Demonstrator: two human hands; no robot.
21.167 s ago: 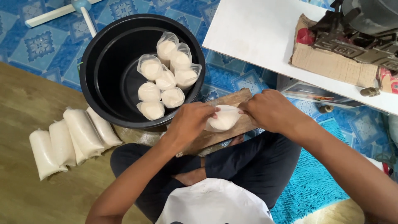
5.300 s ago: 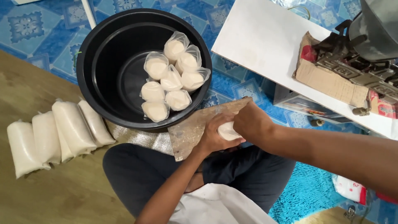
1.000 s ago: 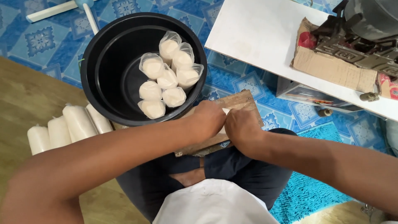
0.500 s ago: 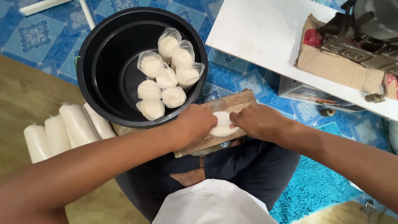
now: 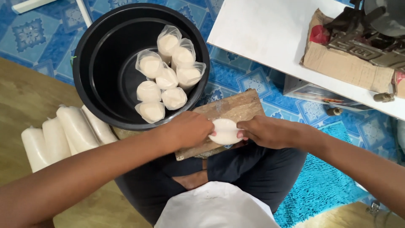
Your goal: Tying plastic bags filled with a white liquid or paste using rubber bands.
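Note:
A flattened white dough piece (image 5: 225,131) lies on a wooden board (image 5: 230,110) that rests over my lap. My left hand (image 5: 190,128) presses against its left side and my right hand (image 5: 265,131) pinches its right edge, so both hands grip it. Just beyond the board stands a big black tub (image 5: 101,71) with several bagged white dough balls (image 5: 166,82) inside.
Several long white filled plastic bags (image 5: 63,133) lie on the wooden floor at the left. A low white table (image 5: 270,38) at the upper right carries a cardboard box (image 5: 350,67) with dark metal parts. Blue patterned mat and a teal rug (image 5: 325,190) surround me.
Over the last second my hands drew slightly apart, uncovering the white dough on the board. Five seconds ago the board was tilted up and the dough held above it.

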